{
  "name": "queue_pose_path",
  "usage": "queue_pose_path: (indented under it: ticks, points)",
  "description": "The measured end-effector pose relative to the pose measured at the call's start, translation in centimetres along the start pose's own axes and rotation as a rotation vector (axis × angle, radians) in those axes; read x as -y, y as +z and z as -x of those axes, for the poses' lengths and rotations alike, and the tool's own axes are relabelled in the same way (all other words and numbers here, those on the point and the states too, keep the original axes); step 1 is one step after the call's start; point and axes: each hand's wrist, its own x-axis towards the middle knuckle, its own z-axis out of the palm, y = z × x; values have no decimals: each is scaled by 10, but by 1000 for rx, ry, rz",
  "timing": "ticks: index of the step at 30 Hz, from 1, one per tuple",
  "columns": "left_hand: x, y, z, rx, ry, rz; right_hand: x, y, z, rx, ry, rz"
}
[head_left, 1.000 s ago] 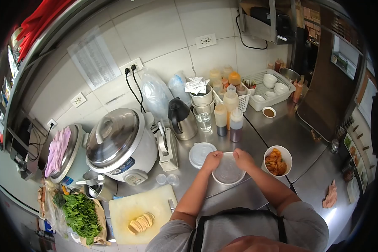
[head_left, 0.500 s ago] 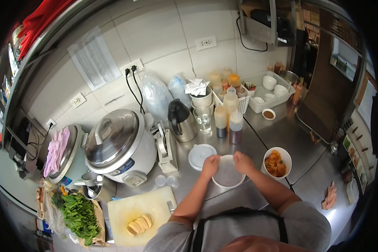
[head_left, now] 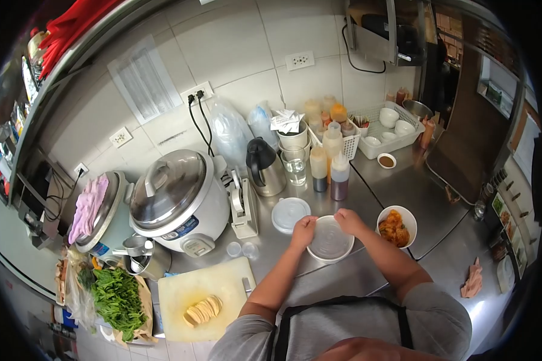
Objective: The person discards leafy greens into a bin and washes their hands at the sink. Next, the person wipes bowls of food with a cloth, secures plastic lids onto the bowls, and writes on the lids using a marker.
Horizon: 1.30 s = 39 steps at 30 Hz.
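A round white bowl [head_left: 327, 259] stands on the steel counter with a translucent plastic lid [head_left: 330, 236] over its top. My left hand [head_left: 303, 232] is closed on the lid's left edge, fingers curled at the rim. Gripping the far right edge is my right hand [head_left: 348, 222], its fingers closed too. Whether the lid is fully seated all round I cannot tell. Just left of my left hand lies a second white lid [head_left: 291, 215]. A white bowl of orange-red food [head_left: 394, 230] stands to the right of my right hand.
Left of me is a cutting board [head_left: 180, 289] with pale slices [head_left: 203, 310], near leafy greens [head_left: 117, 301]. Behind it stand a rice cooker [head_left: 183, 204] and a tape dispenser [head_left: 244, 210]. Squeeze bottles [head_left: 339, 180], a thermos jug [head_left: 265, 171] and a basket of small bowls [head_left: 373, 150] line the back.
The view has shifted slightly, so the counter things appear a little displaced. Both hands stay at the lid's rim, with little visible movement.
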Motion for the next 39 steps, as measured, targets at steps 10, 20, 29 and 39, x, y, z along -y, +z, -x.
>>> queue_pose_path:
  ticks: [10, 20, 29, 39]
  points:
    - [3, 7, 2, -157, 46, -98, 10, -4, -1, -171, -51, 67]
    - [9, -29, 33, -134, 472, -1074, 21, -25, 13, -69, 11, 307]
    - [15, -43, 9, -216, 390, -1190, 14, -20, 6, -92, 18, 344]
    - [-75, -68, 7, -189, 99, 400, 86, -26, -14, -68, -176, -311]
